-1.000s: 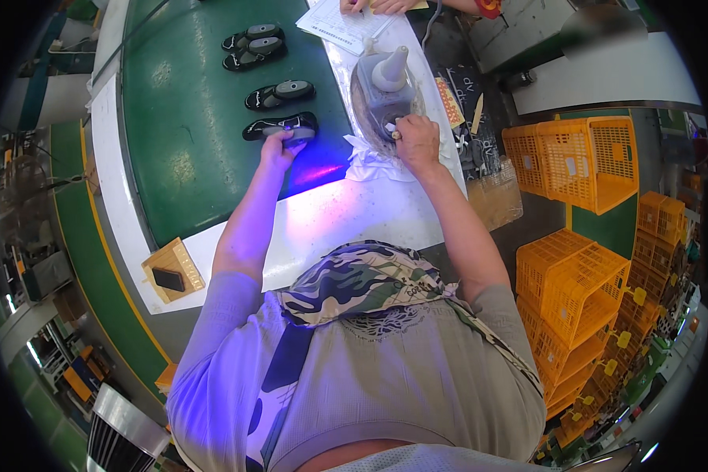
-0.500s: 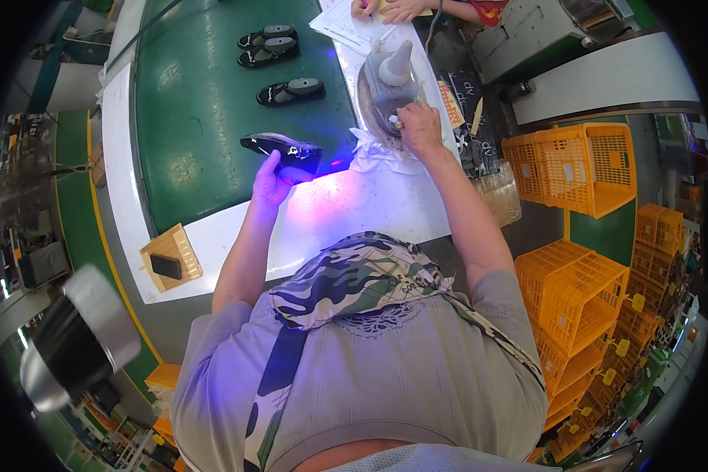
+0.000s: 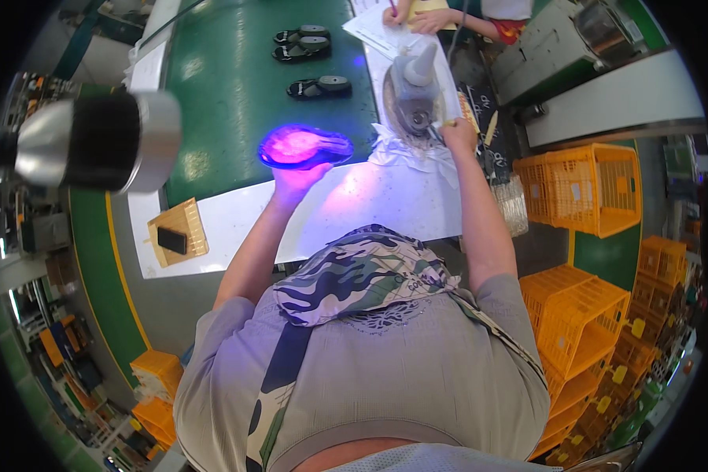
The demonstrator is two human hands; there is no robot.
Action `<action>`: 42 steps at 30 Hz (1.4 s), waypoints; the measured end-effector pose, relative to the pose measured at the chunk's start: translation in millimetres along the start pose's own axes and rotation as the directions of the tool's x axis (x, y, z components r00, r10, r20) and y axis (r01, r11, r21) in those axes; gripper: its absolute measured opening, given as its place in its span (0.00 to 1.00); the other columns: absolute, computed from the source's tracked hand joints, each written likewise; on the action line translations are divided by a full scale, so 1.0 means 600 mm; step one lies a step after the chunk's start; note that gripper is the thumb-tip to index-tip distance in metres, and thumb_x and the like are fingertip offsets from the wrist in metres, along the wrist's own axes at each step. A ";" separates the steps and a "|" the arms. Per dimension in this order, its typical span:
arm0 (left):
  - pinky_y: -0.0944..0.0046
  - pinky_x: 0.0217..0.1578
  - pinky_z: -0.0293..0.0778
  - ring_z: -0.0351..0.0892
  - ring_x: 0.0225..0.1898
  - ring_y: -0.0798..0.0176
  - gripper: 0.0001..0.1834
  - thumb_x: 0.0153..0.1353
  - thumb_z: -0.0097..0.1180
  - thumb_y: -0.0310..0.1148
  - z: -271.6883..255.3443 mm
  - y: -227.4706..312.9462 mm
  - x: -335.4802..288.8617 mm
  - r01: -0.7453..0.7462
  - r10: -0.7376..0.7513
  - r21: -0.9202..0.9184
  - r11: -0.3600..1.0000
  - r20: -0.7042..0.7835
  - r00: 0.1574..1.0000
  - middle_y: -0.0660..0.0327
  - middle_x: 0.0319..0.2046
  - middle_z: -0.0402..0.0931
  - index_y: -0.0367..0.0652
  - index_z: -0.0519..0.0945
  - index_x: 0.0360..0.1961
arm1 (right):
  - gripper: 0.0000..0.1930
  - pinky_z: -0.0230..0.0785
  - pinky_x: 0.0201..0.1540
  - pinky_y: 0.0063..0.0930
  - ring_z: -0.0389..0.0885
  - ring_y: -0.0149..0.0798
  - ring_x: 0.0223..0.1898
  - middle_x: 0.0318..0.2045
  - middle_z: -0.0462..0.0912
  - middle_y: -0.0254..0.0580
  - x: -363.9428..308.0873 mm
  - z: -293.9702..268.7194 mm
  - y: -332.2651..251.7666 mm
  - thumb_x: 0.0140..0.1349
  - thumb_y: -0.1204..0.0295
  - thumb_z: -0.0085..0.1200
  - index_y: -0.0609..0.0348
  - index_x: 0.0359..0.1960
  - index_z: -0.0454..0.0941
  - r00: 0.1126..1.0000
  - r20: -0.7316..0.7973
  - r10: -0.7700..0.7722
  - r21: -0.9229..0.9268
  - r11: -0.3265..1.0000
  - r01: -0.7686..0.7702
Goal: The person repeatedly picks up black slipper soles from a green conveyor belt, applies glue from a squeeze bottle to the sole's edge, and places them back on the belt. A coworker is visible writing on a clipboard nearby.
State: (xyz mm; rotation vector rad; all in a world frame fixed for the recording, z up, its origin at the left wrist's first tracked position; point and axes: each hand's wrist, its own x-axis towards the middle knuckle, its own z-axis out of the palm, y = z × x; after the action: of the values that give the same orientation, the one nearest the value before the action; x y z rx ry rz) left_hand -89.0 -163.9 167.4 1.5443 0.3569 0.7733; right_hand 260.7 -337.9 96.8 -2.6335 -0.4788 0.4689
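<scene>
My left hand (image 3: 300, 182) is closed on a dark shoe (image 3: 305, 148) at the edge of the green belt. Its broad side faces up and glows pink-violet under purple light. My right hand (image 3: 460, 137) is a fist at the right rim of an oval tray (image 3: 394, 118); a thin piece sticks out of it toward the tray, too small to name. In the tray stands a translucent squeeze bottle (image 3: 418, 79) with a pale cone nozzle. A crumpled white cloth (image 3: 397, 151) lies at the tray's near edge.
Several dark shoes (image 3: 318, 86) rest on the green belt (image 3: 212, 118). A phone (image 3: 172, 240) lies on cardboard at left. Another person's hands (image 3: 433, 20) hold a pen over papers (image 3: 370, 33). Orange crates (image 3: 578, 189) stack at right. A blurred silver-black cylinder (image 3: 102, 141) hangs at upper left.
The shoe has turned over in my left hand, and its lit face now shows upward. My right hand has drawn away from the bottle to the tray's right rim. The view has shifted slightly.
</scene>
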 end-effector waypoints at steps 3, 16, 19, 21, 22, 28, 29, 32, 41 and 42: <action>0.56 0.60 0.69 0.73 0.58 0.58 0.31 0.49 0.70 0.29 0.009 0.054 -0.001 -0.161 0.119 0.447 0.880 0.120 0.986 0.56 0.53 0.77 0.43 0.74 0.57 | 0.11 0.74 0.36 0.38 0.84 0.46 0.32 0.29 0.85 0.47 -0.031 -0.005 -0.003 0.45 0.67 0.62 0.60 0.29 0.82 0.999 -0.008 -0.038 0.227 0.973 0.038; 0.58 0.51 0.77 0.81 0.48 0.51 0.28 0.43 0.72 0.21 -0.021 0.106 -0.028 -0.537 0.583 0.539 0.649 0.100 0.806 0.49 0.47 0.78 0.39 0.74 0.47 | 0.12 0.73 0.33 0.24 0.76 0.26 0.28 0.28 0.79 0.34 -0.283 -0.073 -0.261 0.49 0.82 0.66 0.61 0.32 0.74 0.791 0.103 -0.603 0.991 0.130 -0.030; 0.54 0.50 0.77 0.81 0.48 0.47 0.28 0.43 0.71 0.23 -0.026 0.144 -0.042 -0.551 0.593 0.593 0.587 0.149 0.792 0.49 0.46 0.79 0.40 0.74 0.48 | 0.12 0.71 0.36 0.22 0.75 0.25 0.30 0.29 0.78 0.32 -0.306 -0.073 -0.288 0.50 0.82 0.67 0.61 0.33 0.74 0.762 0.098 -0.640 0.991 0.130 -0.018; 0.53 0.50 0.77 0.81 0.48 0.46 0.28 0.44 0.70 0.23 -0.033 0.153 -0.054 -0.553 0.595 0.619 0.558 0.166 0.786 0.49 0.46 0.79 0.40 0.74 0.48 | 0.12 0.71 0.36 0.21 0.75 0.25 0.30 0.29 0.78 0.31 -0.313 -0.067 -0.300 0.51 0.81 0.66 0.61 0.33 0.74 0.753 0.079 -0.654 0.984 0.174 0.048; 0.52 0.50 0.77 0.81 0.49 0.45 0.27 0.45 0.69 0.23 -0.034 0.161 -0.060 -0.559 0.603 0.619 0.552 0.167 0.780 0.49 0.47 0.79 0.40 0.73 0.48 | 0.12 0.71 0.36 0.21 0.75 0.25 0.30 0.29 0.78 0.31 -0.316 -0.064 -0.305 0.51 0.81 0.66 0.62 0.33 0.74 0.748 0.070 -0.660 0.977 0.195 0.081; 0.52 0.50 0.77 0.81 0.48 0.44 0.26 0.45 0.67 0.24 -0.052 0.180 -0.084 -0.521 0.567 0.705 0.481 0.203 0.799 0.49 0.46 0.79 0.39 0.73 0.48 | 0.11 0.68 0.39 0.19 0.73 0.21 0.30 0.29 0.76 0.29 -0.344 -0.054 -0.320 0.51 0.82 0.62 0.61 0.34 0.74 0.671 0.216 -0.709 0.971 0.231 -0.069; 0.52 0.50 0.77 0.81 0.48 0.44 0.26 0.45 0.67 0.24 -0.054 0.182 -0.088 -0.499 0.557 0.724 0.476 0.192 0.808 0.49 0.46 0.79 0.38 0.73 0.48 | 0.10 0.69 0.35 0.20 0.73 0.22 0.29 0.28 0.76 0.30 -0.348 -0.050 -0.321 0.52 0.82 0.61 0.62 0.34 0.74 0.666 0.217 -0.714 0.970 0.234 -0.066; 0.52 0.49 0.77 0.81 0.48 0.44 0.26 0.45 0.68 0.24 -0.057 0.183 -0.093 -0.441 0.535 0.769 0.462 0.155 0.830 0.49 0.46 0.79 0.38 0.73 0.48 | 0.08 0.71 0.27 0.23 0.75 0.25 0.26 0.25 0.75 0.31 -0.359 -0.045 -0.325 0.52 0.81 0.60 0.63 0.32 0.74 0.649 0.234 -0.724 0.967 0.239 -0.082; 0.54 0.46 0.77 0.82 0.45 0.47 0.28 0.41 0.68 0.24 -0.052 0.182 -0.094 -0.275 0.409 0.835 0.477 0.067 0.910 0.50 0.45 0.79 0.38 0.74 0.48 | 0.10 0.69 0.34 0.20 0.73 0.22 0.31 0.29 0.76 0.30 -0.395 -0.101 -0.337 0.52 0.82 0.62 0.60 0.33 0.74 0.602 0.200 -0.773 0.963 0.268 0.025; 0.54 0.45 0.78 0.82 0.45 0.48 0.29 0.41 0.67 0.24 -0.052 0.178 -0.093 -0.252 0.375 0.835 0.490 0.060 0.925 0.50 0.45 0.79 0.39 0.74 0.48 | 0.09 0.72 0.33 0.22 0.76 0.24 0.31 0.29 0.77 0.32 -0.396 -0.105 -0.337 0.53 0.81 0.62 0.62 0.33 0.73 0.605 0.182 -0.775 0.963 0.265 0.050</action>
State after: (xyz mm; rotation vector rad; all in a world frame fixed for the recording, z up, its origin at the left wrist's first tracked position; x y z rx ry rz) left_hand -173.0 -191.4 255.2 2.5402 0.6072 1.0805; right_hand 23.7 -281.3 301.6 -1.0514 -0.8570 1.0788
